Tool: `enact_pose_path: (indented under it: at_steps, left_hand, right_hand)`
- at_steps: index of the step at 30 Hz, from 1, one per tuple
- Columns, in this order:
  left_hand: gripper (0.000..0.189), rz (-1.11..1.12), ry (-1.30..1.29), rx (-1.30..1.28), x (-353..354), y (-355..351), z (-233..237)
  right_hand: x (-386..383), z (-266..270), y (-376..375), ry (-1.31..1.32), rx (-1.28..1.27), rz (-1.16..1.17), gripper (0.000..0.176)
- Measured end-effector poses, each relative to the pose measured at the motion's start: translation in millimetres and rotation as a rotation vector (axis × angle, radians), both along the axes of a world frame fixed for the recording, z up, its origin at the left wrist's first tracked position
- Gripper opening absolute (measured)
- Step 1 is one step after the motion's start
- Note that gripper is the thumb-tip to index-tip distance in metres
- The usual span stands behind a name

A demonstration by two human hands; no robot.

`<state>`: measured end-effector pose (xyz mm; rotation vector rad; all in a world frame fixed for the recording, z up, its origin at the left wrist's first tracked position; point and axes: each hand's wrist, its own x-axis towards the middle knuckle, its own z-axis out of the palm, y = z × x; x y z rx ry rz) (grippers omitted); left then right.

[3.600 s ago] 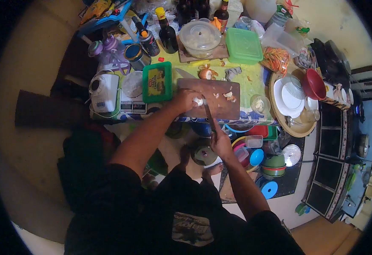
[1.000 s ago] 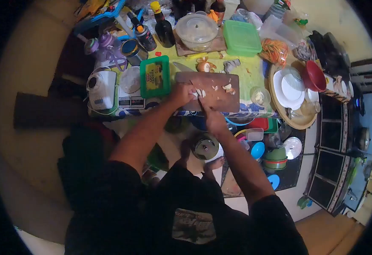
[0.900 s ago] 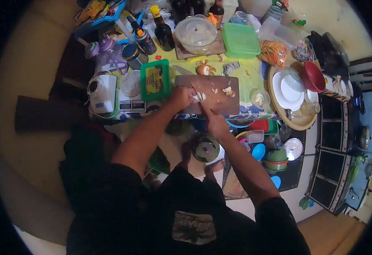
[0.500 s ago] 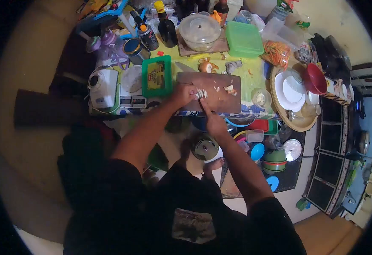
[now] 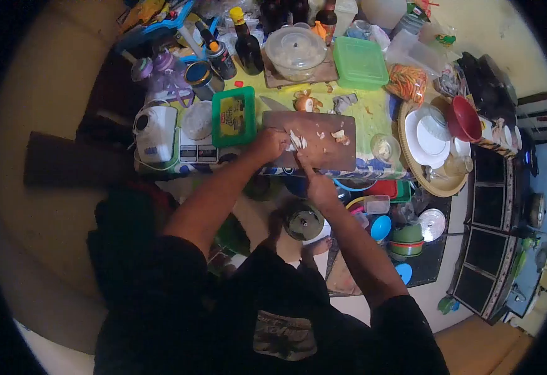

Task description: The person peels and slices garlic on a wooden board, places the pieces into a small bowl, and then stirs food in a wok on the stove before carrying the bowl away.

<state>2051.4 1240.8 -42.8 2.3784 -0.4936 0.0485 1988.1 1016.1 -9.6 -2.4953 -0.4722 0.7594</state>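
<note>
A brown wooden cutting board (image 5: 333, 153) lies at the table's front edge. Several thin white slices (image 5: 297, 141), perhaps garlic or onion, sit on its left half, between my hands. My left hand (image 5: 271, 144) is closed at the board's left edge, fingertips against the slices; anything pinched there is hidden. My right hand (image 5: 317, 185) is curled at the front edge, its index finger pointing toward the slices; what it grips does not show clearly. Peel scraps (image 5: 340, 135) lie on the board's right side. A knife blade (image 5: 274, 102) rests behind the board, beside a peeled-open onion (image 5: 308, 103).
Left of the board are a green tub (image 5: 234, 117) and a white appliance (image 5: 154, 132). Behind stand a lidded clear bowl (image 5: 295, 50) and a green box (image 5: 359, 62). To the right are a small glass bowl (image 5: 384, 147) and a woven tray (image 5: 443, 185) of dishes.
The view has shifted slightly, so the table appears a little lower and to the right. Both hands stay at the slices, with the right fingertip slightly lower.
</note>
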Motion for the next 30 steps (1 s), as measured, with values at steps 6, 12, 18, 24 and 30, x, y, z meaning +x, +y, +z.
enact_pose_path:
  at_steps: [6,12,18,24,30]
  left_hand:
    - [0.005,0.0,0.034,0.015,2,3,-5]
    - [0.007,0.031,0.086,-0.03,-12,2,3]
    - [0.01,0.011,-0.076,-0.026,-14,2,-11]
    - [0.01,0.069,-0.005,0.031,-8,4,-11]
    - [0.011,0.163,-0.008,0.0,-15,-5,-9]
  right_hand:
    - [14,-5,7,-0.137,0.076,0.012,0.086]
    - [11,-7,12,-0.118,0.058,-0.013,0.082]
    - [0,-1,5,-0.05,0.008,0.0,0.078]
    - [1,-1,8,-0.228,0.196,-0.031,0.076]
    - [6,-18,14,-0.227,0.175,-0.053,0.075]
